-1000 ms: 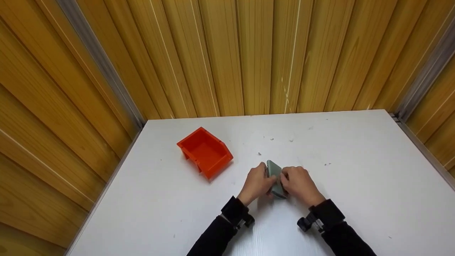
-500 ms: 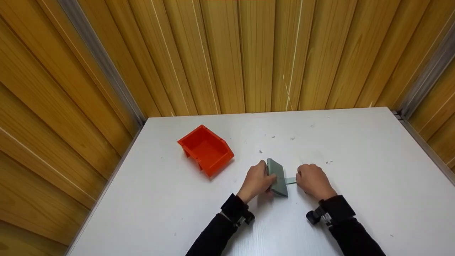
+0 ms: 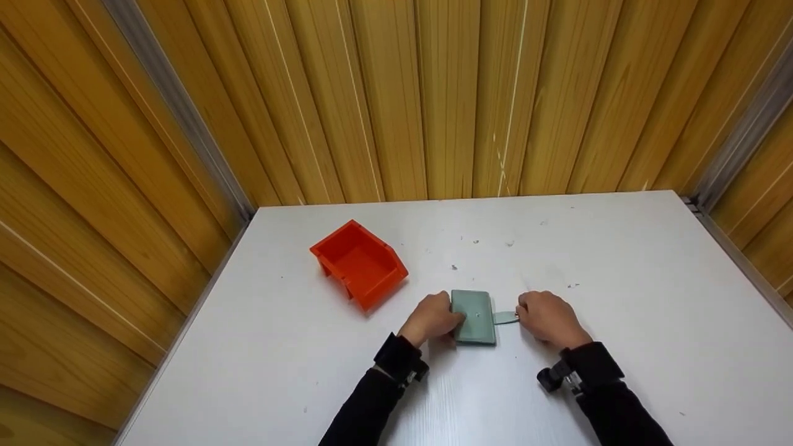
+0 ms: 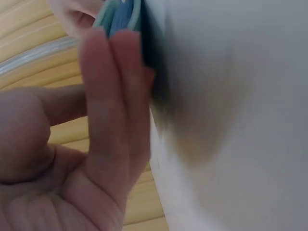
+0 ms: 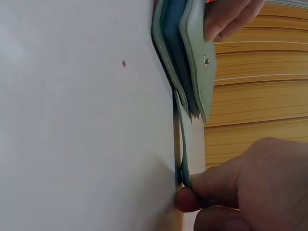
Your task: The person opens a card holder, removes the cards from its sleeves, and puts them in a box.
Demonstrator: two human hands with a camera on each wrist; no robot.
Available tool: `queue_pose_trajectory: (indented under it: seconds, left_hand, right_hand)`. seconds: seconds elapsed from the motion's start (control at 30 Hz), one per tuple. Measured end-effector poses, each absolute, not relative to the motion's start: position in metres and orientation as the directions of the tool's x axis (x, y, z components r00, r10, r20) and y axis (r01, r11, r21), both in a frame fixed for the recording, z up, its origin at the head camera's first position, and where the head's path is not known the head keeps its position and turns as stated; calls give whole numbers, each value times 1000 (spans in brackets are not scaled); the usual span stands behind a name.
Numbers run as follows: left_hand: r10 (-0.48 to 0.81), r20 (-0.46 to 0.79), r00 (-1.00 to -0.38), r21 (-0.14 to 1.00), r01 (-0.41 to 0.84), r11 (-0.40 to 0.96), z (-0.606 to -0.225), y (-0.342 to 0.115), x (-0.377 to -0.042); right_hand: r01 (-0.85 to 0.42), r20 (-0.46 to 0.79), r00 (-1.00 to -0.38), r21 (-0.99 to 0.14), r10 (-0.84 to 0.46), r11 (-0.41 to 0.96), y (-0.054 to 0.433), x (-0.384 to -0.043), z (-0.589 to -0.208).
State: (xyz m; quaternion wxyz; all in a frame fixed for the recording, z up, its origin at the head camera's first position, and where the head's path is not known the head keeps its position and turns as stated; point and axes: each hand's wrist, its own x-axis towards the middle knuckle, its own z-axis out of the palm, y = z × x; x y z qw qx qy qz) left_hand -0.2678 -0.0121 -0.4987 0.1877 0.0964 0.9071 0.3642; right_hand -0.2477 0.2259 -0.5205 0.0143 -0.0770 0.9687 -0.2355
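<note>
A small green wallet [image 3: 474, 325] lies low over the white table, its cover facing up with a metal snap stud showing. My left hand [image 3: 430, 319] grips its left edge, thumb on top of the cover. From the right side of the wallet its strap [image 3: 505, 318] sticks out, and my right hand [image 3: 548, 317] pinches the end of it. Blue inner leaves [image 5: 179, 43] show between the covers in the right wrist view. In the left wrist view, two fingers [image 4: 103, 106] extend beneath the wallet, which is mostly out of frame.
To the left and farther back, a red plastic bin [image 3: 359, 263] stands on the white table [image 3: 248, 359]. Yellow wood-look panels [image 3: 446, 99] rise behind the table and along its sides.
My right hand has pulled the strap away from the cover, to the right. The left hand has turned the wallet from tilted to nearly flat, lowering it toward the table.
</note>
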Motion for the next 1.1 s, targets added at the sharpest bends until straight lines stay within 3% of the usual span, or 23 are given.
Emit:
queue_pose_trajectory:
  seconds: [0.2, 0.3, 0.47, 0.6, 0.9, 1.1]
  left_hand:
    - [264, -201, -943, 595, 96, 798, -498, -6, -267]
    - [318, -84, -944, 513, 232, 826, -498, 0, -262]
    - [566, 72, -821, 234, 566, 791, -504, 6, -253]
    - [615, 77, -785, 121, 619, 776, -505, 8, -249]
    - [595, 39, -803, 221, 588, 778, -502, 4, -255]
    - [577, 8, -817, 418, 526, 740, -489, -8, -264]
  right_hand:
    - [-139, -8, -987, -463, -161, 875, 226, -245, -518]
    - [-134, -19, -987, -465, -162, 875, 226, -244, -517]
    - [-153, -18, -984, -448, -179, 881, 226, -243, -516]
    - [-161, -14, -983, -424, -185, 891, 226, -244, -516]
    - [-121, -54, -985, -444, -161, 888, 225, -244, -516]
    - [-106, -64, -986, -471, -154, 876, 225, -245, -516]
